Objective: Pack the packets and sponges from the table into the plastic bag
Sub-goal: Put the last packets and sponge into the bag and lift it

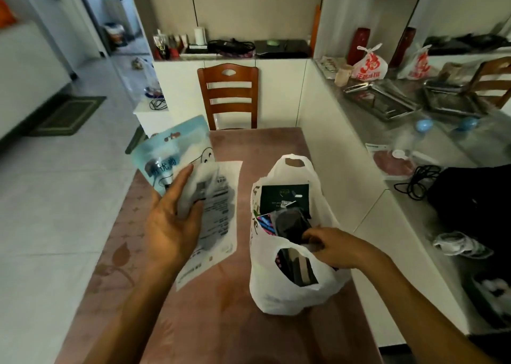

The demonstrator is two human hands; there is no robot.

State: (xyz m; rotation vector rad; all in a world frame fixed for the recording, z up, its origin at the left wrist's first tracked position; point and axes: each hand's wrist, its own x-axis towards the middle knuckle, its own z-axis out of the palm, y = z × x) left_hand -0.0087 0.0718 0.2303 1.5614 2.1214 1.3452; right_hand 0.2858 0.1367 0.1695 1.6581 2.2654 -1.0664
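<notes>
Left hand (171,225) grips a light-blue packet (171,153) plus a white packet (213,211), both lifted over the left side of the pink table (221,322). Right hand (336,249) is inside the mouth of the white plastic bag (279,294) standing right of centre, fingers closed on a dark packet (290,224). Bag already holds several dark packets.
</notes>
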